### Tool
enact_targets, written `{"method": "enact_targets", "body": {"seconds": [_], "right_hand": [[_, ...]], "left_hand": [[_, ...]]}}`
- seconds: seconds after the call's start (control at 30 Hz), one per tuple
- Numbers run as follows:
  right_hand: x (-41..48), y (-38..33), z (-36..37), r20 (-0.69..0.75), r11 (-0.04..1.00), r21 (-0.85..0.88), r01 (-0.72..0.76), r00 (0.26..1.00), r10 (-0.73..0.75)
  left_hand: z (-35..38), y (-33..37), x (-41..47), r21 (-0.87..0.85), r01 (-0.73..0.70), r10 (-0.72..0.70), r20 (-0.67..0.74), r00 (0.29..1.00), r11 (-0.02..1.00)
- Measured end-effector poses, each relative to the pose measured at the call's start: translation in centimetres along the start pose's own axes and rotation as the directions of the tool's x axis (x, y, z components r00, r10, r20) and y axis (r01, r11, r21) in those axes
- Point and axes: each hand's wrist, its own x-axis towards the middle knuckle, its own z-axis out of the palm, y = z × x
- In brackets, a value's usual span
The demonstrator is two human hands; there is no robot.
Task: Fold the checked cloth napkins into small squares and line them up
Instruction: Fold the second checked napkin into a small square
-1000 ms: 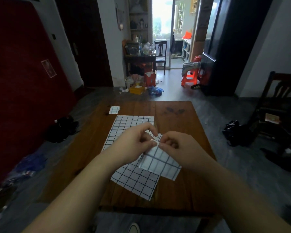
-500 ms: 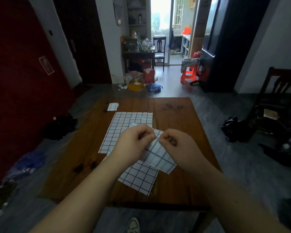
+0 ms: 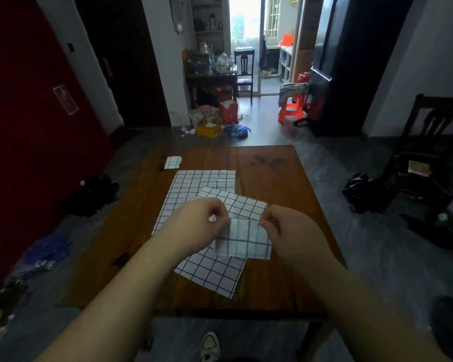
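**Folded napkin held up by its top corners over the bench**

Both hands are raised above the middle of the wooden bench [image 3: 272, 178], each one pinching a top corner of a partly folded checked napkin [image 3: 242, 240]. The left hand [image 3: 202, 226] grips the upper left corner between thumb and fingertips, with the other fingers curled in; the right hand [image 3: 290, 231] grips the upper right corner the same way. The napkin hangs between them as a small rectangle, its lower edge loose, and whether that edge touches the cloth beneath cannot be told.

Under the hands lie more checked napkins, unfolded and flat on the bench. One large napkin [image 3: 194, 189] is spread toward the far side, square to the bench edges. A second flat napkin [image 3: 212, 273], turned at an angle, overlaps the first and reaches toward the near edge; its far corner shows beyond the hands.

Near the far left corner of the bench sits a small folded square [image 3: 172, 162], well apart from the others.

A shoe [image 3: 210, 344] shows on the floor below the near edge of the bench. A dark wooden chair [image 3: 434, 131] stands to the right, away from the bench.
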Motion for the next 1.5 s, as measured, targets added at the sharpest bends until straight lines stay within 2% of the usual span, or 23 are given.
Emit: {"method": "enact_targets", "body": {"seconds": [0.07, 0.13, 0.2, 0.27, 0.5, 0.67, 0.8, 0.93, 0.97, 1.07, 1.17, 1.27, 1.5], "right_hand": [[0.1, -0.5, 0.0, 0.003, 0.996, -0.069, 0.051, 0.999, -0.051], [0.2, -0.9, 0.0, -0.011, 0.993, -0.070, 0.094, 0.995, -0.095], [0.3, -1.1, -0.1, -0.018, 0.993, -0.048, 0.107, 0.994, -0.108], [0.2, -0.9, -0.3, -0.011, 0.996, -0.017, 0.091, 0.996, -0.091], [0.4, 0.1, -1.1, 0.009, 0.990, 0.140, -0.006, 1.000, 0.005], [0.3, 0.2, -1.2, -0.047, 0.961, 0.263, -0.090, 0.993, 0.106], [0.5, 0.8, -1.2, 0.029, 0.954, 0.286, -0.086, 0.996, 0.081], [1.0, 1.2, -1.3, 0.192, 0.992, 0.119, 0.035, 0.980, -0.058], [1.1, 0.9, -1.3, 0.216, 0.990, 0.125, 0.066, 0.972, -0.092], [1.2, -0.7, -1.0, 0.228, 0.953, 0.288, 0.092, 0.960, -0.162], [1.5, -1.5, -0.1, 0.163, 0.936, 0.343, 0.083, 0.976, -0.146], [1.8, -1.4, 0.4, 0.128, 0.914, 0.402, 0.048, 0.986, -0.108], [2.0, -0.3, 1.1, 0.216, 0.884, 0.463, -0.062, 0.975, -0.044]], "left_hand": [[-0.2, 1.2, 0.2, 0.126, -0.057, 0.049, 0.064, 0.997, 0.990], [-0.2, 2.5, 0.7, 0.158, -0.085, 0.062, 0.146, 0.987, 0.984], [0.2, 3.0, 1.2, 0.211, -0.116, 0.084, 0.155, 0.984, 0.971], [0.5, 2.8, 1.5, 0.193, -0.093, 0.068, 0.133, 0.989, 0.977], [0.3, -0.7, 0.7, -0.181, -0.031, 0.031, -0.004, 1.000, 0.983], [0.4, -1.5, 0.3, -0.414, 0.017, -0.069, -0.110, 0.992, 0.910], [0.2, -1.6, 0.1, -0.571, 0.040, -0.121, -0.104, 0.987, 0.820], [-0.1, -1.1, 0.2, -0.456, 0.013, -0.060, -0.089, 0.994, 0.890], [0.0, -0.9, 0.3, -0.408, 0.009, -0.039, -0.065, 0.997, 0.913], [0.4, 0.0, 0.5, -0.301, 0.006, -0.007, -0.002, 1.000, 0.953], [0.8, 0.4, 0.7, -0.286, -0.017, 0.012, -0.018, 1.000, 0.958], [1.2, 0.2, 0.6, -0.345, 0.010, -0.001, 0.026, 1.000, 0.938], [2.3, -2.6, -0.4, -0.360, 0.051, -0.027, 0.071, 0.997, 0.932]]}}
